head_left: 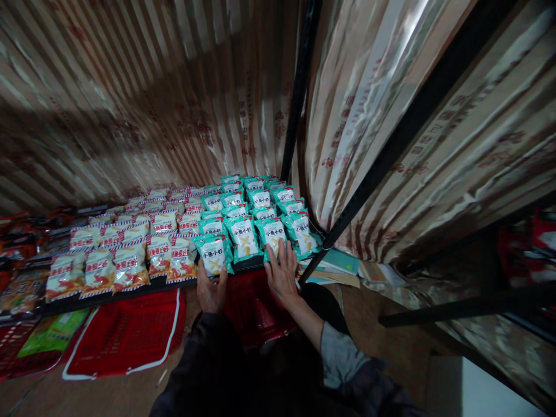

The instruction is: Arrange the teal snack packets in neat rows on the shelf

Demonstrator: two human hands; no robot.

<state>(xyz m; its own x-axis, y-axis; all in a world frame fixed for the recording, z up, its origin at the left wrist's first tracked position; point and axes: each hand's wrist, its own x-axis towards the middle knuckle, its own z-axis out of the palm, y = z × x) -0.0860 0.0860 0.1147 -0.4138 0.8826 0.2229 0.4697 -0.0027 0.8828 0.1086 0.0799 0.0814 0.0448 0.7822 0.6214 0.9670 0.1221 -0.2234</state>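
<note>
My left hand (211,291) is at the lower edge of a teal-and-white snack bag (212,255) at the front left of its group. Its thumb and fingers sit on either side of that bag, holding it. My right hand (282,270), fingers stretched out and slightly apart, rests against the lower part of another teal snack bag (273,231). Between the two hands stands a third matching bag (244,236). Rows of the same teal bags stretch back towards the curtain.
To the left stand rows of white-and-orange snack bags (130,263), then darker packets (26,289). Red baskets (130,330) lie below the shelf's front edge. A black metal post (369,191) rises on the right near stacked papers (336,263). Patterned curtains (174,104) hang behind.
</note>
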